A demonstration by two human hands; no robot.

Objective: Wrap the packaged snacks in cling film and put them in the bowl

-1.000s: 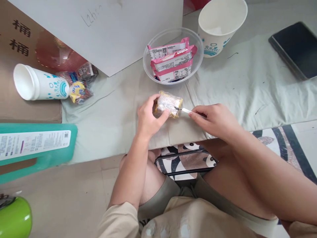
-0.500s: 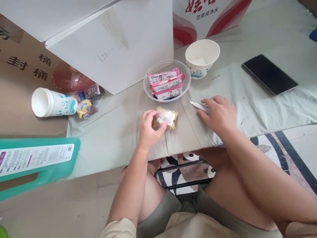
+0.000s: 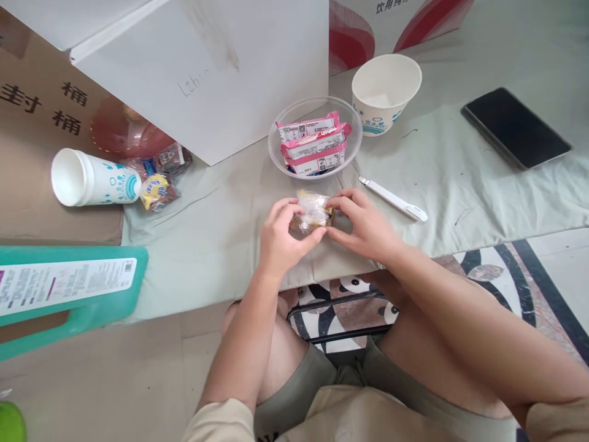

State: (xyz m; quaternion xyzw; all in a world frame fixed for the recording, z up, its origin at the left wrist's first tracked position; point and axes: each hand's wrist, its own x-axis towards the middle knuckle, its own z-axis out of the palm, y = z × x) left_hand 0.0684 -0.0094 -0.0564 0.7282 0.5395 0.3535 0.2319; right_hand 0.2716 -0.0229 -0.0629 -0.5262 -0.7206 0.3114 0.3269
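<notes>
Between my hands, on the cloth-covered table, lies a small clear plastic-wrapped packet with yellow patches. My left hand grips its left side with thumb and fingers. From the right, my right hand closes its fingers and thumb on the packet's other edge. A white utility knife rests on the cloth just beyond my right hand, touched by neither hand. Behind the packet, a clear plastic bowl holds pink-and-white snack packs.
A paper cup stands beside the bowl, and a black phone lies far right. White cups lie on their side at left near wrapped snacks. A white box rises behind; a green jug sits at the front left.
My right hand has let go of the utility knife, leaving it on the cloth, and has moved left onto the packet. My left hand stays at the packet.
</notes>
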